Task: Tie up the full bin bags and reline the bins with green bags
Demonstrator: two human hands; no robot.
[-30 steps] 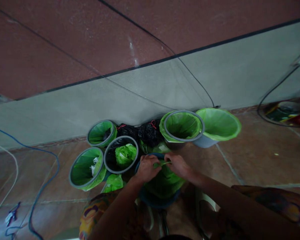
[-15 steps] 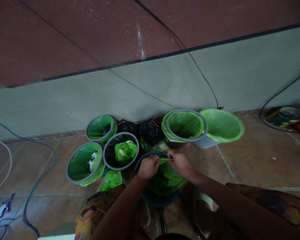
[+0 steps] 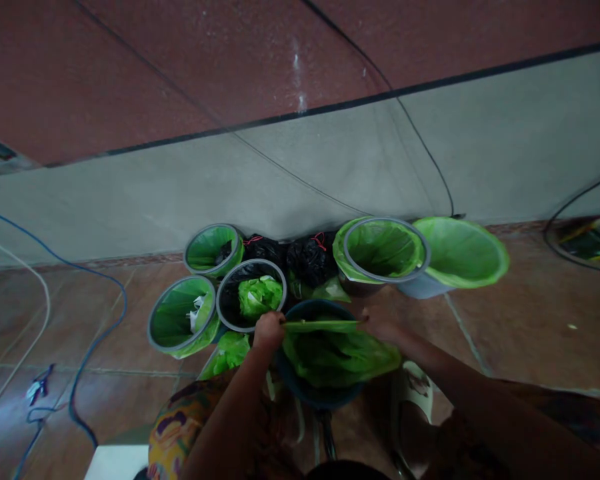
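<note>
Between my two hands a green plastic bag (image 3: 330, 357) is stretched, its top edge pulled into a straight band. My left hand (image 3: 269, 331) is closed on the left end of that edge. The right end is pinched in my right hand (image 3: 381, 328), whose fingers are partly blurred. Below and around the bag stands a dark blue bin (image 3: 316, 308), close in front of me between my legs. Part of the bag hangs inside the bin and part bulges over its right side. A black-lined bin (image 3: 223, 303) with crumpled green plastic (image 3: 261, 297) stands just beyond my left hand.
Green-lined bins stand left (image 3: 167, 320), back left (image 3: 197, 257), back centre (image 3: 385, 253) and right (image 3: 463, 257). Black tied bags (image 3: 310, 260) lie along the wall. A blue hose (image 3: 83, 363) and keys (image 3: 40, 387) lie on the floor at left.
My hands have moved apart, drawing the bag's edge out wide. The bag now spreads out past the bin's right side. The view has shifted slightly left.
</note>
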